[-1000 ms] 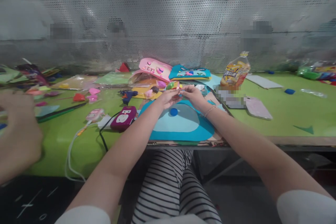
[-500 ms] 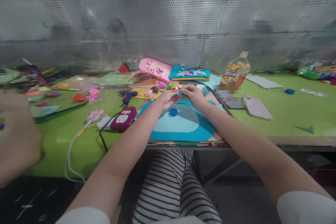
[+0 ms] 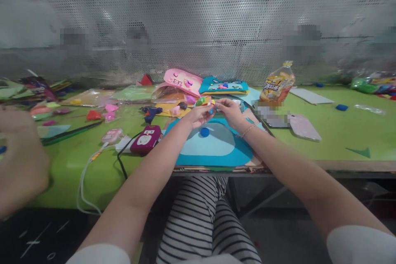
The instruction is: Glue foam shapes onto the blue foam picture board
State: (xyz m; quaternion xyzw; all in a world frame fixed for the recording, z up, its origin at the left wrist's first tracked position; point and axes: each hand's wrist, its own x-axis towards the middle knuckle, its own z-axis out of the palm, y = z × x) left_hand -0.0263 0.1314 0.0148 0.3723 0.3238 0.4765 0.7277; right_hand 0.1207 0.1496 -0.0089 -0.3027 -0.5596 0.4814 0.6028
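My left hand (image 3: pixel 200 115) and my right hand (image 3: pixel 229 111) meet over the middle of the work, fingers closed in pinches. Between the fingertips is a small blue piece (image 3: pixel 211 110), which looks like soft modelling clay; a bit of red and yellow shows just behind it. Beneath my hands lies a blue sheet with rounded corners (image 3: pixel 185 160), topped by a pale blue oval sheet (image 3: pixel 216 144). A dark blue clay disc (image 3: pixel 204 132) rests on the oval. Lumps of coloured clay (image 3: pixel 176 110) sit on a yellow sheet beyond my left hand.
A purple device (image 3: pixel 146 140) with cables stands left of the sheets. Behind lie a pink decorated piece (image 3: pixel 182 82) and a blue decorated piece (image 3: pixel 223 86). To the right are a snack bag (image 3: pixel 276 86) and a pale phone-shaped item (image 3: pixel 305 128). Another person's arm (image 3: pixel 21 161) is at far left.
My hands stay in nearly the same place, with the fingers shifting slightly around the small blue piece. The other person's arm at the left has moved a little.
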